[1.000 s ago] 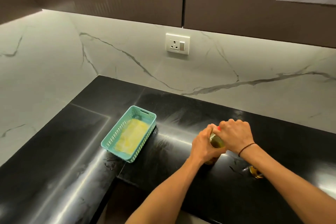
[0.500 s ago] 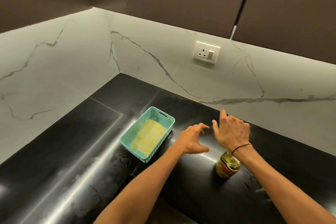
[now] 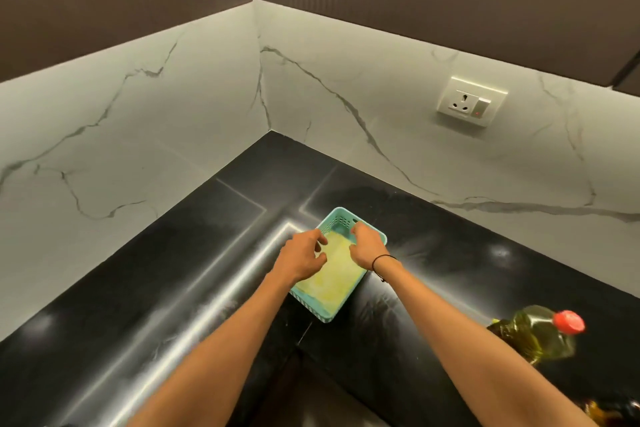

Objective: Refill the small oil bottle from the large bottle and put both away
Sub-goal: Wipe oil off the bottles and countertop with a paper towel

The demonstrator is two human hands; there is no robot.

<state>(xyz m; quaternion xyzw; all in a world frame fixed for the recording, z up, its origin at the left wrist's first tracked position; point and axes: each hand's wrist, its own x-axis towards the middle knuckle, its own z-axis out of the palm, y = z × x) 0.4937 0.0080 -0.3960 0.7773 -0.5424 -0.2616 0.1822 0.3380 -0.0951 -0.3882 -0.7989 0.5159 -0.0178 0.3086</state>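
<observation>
Both hands, left [image 3: 302, 258] and right [image 3: 367, 246], hover with loosely curled fingers, holding nothing, over the teal basket [image 3: 375, 236].

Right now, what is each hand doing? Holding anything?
Left hand: open, fingers loosely curled over the basket, holding nothing.
Right hand: open, over the basket, holding nothing.

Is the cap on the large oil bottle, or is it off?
On. The red cap sits on the neck of the large oil bottle, which stands on the black counter, untouched.
</observation>
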